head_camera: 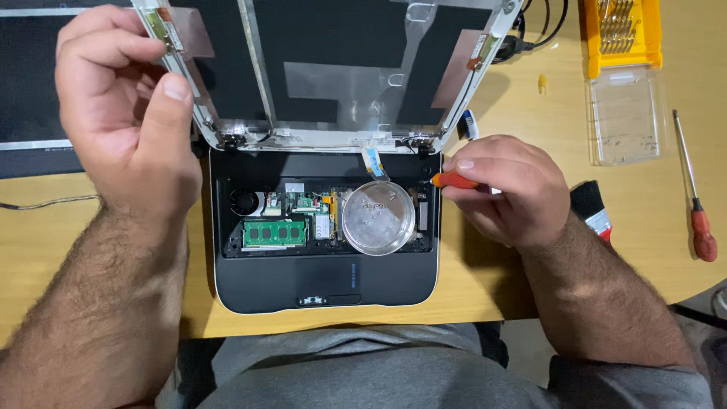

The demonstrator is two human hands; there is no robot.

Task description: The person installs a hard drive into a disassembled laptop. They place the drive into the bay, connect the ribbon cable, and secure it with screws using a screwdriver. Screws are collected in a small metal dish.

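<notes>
Looking down at an opened laptop base on a wooden table. Right hand has its fingers clamped on a small orange-handled screwdriver, lying crosswise with its tip pointing left at the right hinge, just beside it. Left hand pinches the left edge of the raised lid frame, fingers closed on it.

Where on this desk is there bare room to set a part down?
Bare wood lies left of the laptop base under the left hand, and between the brush and red screwdriver. Crowded: upper right, around the yellow bit case, and beside the right hand.
</notes>
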